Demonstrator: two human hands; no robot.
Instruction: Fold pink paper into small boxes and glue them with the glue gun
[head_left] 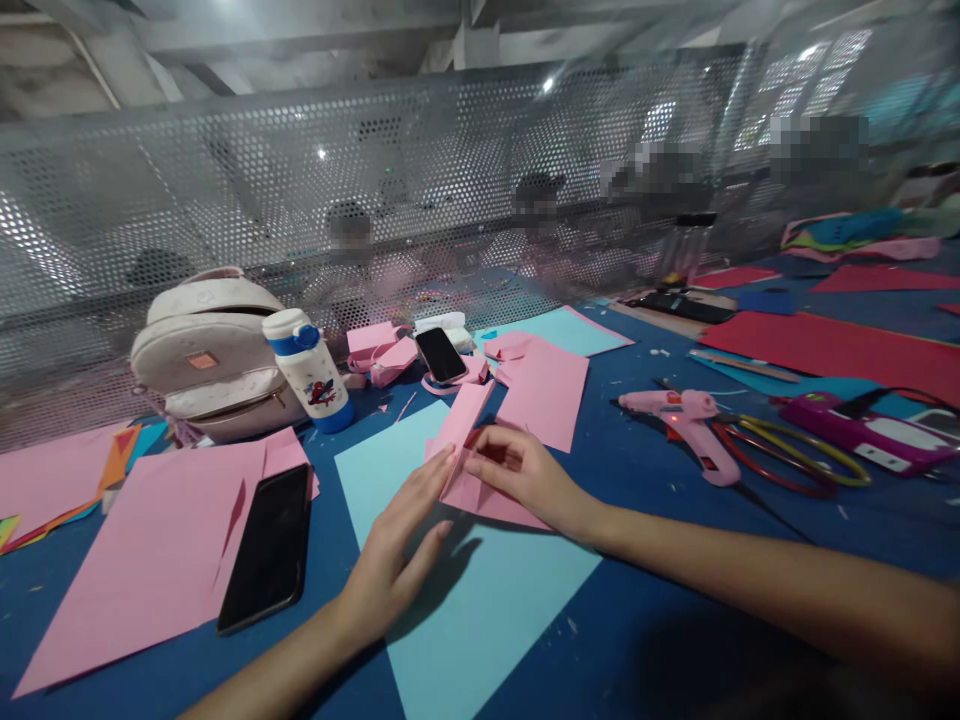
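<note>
A folded piece of pink paper (469,490) is between my hands, with a narrow flap standing up from it, above a light blue sheet (480,610). My left hand (401,550) is stretched out, thumb apart, its fingertips resting against the left side of the flap. With curled fingers my right hand (529,475) pinches the pink paper from the right; its fingertips are partly hidden behind the fold. Just beyond lies another pink sheet (551,390).
To the left, a black phone (270,545) lies on pink sheets (150,550). A white backpack (217,350) and a bottle (307,375) stand behind. On the right are a pink glue gun (686,420), scissors (795,450) and a purple device (862,430). A perforated metal screen (450,150) borders the table.
</note>
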